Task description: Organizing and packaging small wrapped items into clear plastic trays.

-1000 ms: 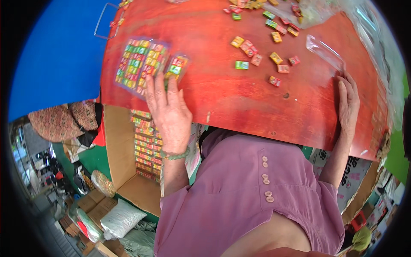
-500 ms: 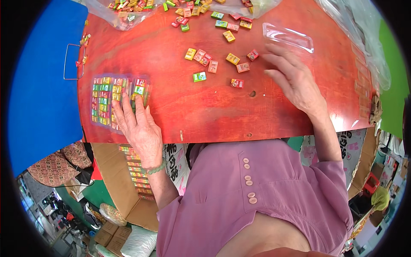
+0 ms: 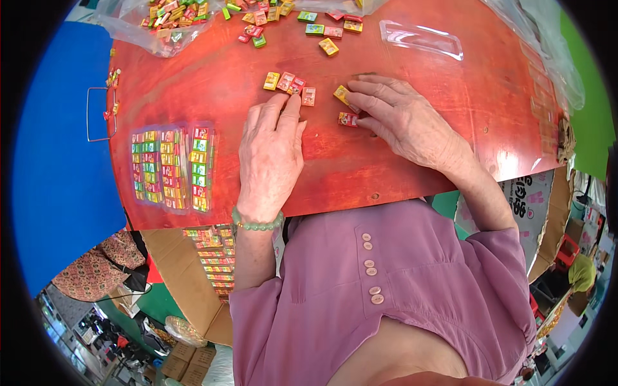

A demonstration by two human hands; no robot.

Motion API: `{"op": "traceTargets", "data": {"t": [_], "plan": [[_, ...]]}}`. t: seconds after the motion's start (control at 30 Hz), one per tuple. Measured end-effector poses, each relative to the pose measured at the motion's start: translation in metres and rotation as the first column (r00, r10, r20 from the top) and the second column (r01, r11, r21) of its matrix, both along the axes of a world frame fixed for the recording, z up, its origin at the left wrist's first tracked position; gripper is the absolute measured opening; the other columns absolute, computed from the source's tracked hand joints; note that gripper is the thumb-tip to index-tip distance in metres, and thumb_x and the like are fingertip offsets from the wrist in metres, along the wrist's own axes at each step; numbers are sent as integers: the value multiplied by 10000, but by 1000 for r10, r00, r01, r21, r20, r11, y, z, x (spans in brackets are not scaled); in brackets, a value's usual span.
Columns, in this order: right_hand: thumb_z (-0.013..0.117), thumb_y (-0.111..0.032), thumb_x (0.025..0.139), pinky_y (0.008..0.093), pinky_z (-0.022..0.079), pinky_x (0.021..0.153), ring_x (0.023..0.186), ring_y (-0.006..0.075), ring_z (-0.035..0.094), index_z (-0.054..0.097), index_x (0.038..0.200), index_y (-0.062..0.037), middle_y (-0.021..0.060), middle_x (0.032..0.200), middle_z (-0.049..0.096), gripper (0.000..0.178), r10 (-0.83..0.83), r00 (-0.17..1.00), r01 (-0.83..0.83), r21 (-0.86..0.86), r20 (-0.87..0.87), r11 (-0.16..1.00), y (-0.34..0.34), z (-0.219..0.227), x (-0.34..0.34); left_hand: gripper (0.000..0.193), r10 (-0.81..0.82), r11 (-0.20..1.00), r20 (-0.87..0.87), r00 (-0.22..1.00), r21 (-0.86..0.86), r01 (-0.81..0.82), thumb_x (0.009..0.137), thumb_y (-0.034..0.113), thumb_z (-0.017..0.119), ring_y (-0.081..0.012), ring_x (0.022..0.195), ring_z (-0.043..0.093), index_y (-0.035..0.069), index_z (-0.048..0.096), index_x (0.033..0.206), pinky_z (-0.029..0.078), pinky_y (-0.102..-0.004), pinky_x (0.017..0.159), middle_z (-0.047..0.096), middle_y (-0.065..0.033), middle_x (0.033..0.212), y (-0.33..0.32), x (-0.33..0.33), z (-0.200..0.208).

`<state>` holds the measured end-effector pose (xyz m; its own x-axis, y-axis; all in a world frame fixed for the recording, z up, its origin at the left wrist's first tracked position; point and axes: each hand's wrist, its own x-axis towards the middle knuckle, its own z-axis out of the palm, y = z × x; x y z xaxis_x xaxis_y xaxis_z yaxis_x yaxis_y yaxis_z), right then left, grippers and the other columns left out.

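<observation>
Hands hide much of the work. Right hand [image 3: 409, 122] covers a patch of red tabletop [image 3: 335, 180]; anything under its palm is out of sight. Yellow box [image 3: 341, 94] and red box [image 3: 348, 119] show at its fingertips, right ends partly masked. Left hand [image 3: 270, 154] has its fingertips at the near side of a pink box [image 3: 286, 81] and its red neighbour [image 3: 297, 85]; actual contact hard to judge. Another pink box [image 3: 309, 96] lies just right of these. Plastic bag [image 3: 116, 26] with its heap of small boxes [image 3: 177, 14] is cut by the top edge. Carton [image 3: 177, 267], lower left, partly behind the left forearm; packs inside only partly visible. Far background bent and tiny toward the dark rim.

Pose: left forearm near upright in view, back of hand up, fingers pointing away from the body, side by side; green bead bracelet [image 3: 257, 224] at wrist. Right forearm slants up and leftward, back of hand up, fingers bent, pointing left. Grip: cannot tell whether either hand is pinching a box.

Filled trays [image 3: 172, 168] lie left of the left hand; clear tray [image 3: 421, 40] beyond the right.
</observation>
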<state>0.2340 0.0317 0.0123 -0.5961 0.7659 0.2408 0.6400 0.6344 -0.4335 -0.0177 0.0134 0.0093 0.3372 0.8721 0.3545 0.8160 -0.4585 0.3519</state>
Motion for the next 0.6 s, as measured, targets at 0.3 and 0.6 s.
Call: {"op": "traceTargets", "data": {"t": [0.3, 0.6], "plan": [[737, -52, 868, 425, 543, 923, 1107, 357, 626, 655, 1258, -26, 150, 1179, 638, 399, -162, 986, 155, -155, -37, 976, -17, 14, 19, 355, 7, 989, 148, 989, -146, 15, 908, 53, 713, -336, 945, 634, -3, 662, 1255, 552, -437, 797, 605, -146, 1031, -1, 4, 0], [741, -62, 918, 358, 545, 730, 826, 261, 658, 668, 1217, 6, 119, 1031, 612, 314, -445, 889, 414, -226, -111, 882, -19, 9, 0, 304, 71, 993, -23, 997, -95, -73, 922, 200, 746, -341, 866, 643, 2, 636, 1125, 548, -449, 723, 585, -144, 943, 2, 10, 3]]}}
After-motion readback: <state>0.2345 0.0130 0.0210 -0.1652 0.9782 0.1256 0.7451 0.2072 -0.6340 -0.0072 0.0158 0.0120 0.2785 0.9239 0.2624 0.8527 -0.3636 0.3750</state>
